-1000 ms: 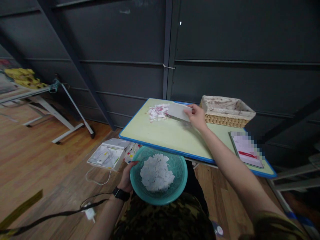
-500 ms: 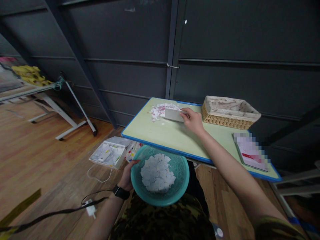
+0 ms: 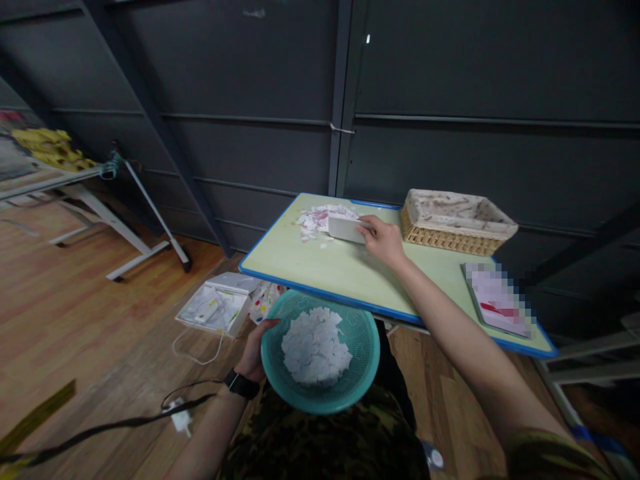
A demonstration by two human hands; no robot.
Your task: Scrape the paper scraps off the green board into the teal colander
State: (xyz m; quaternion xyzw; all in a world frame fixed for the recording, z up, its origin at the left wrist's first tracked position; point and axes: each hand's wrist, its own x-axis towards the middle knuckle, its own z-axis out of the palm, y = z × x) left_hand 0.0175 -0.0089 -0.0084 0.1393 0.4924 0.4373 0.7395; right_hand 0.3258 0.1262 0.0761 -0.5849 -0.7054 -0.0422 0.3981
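Light is dim and the edges look stretched.

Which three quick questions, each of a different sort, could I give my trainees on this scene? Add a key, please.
1. Fill in: the left hand holds a teal ____ at its side.
2. True or false: the wicker basket stands on the table, to the right of the paper heap.
3. Open: where is the flat, pale piece?

Key:
1. colander
2. true
3. in the right hand, beside the paper heap
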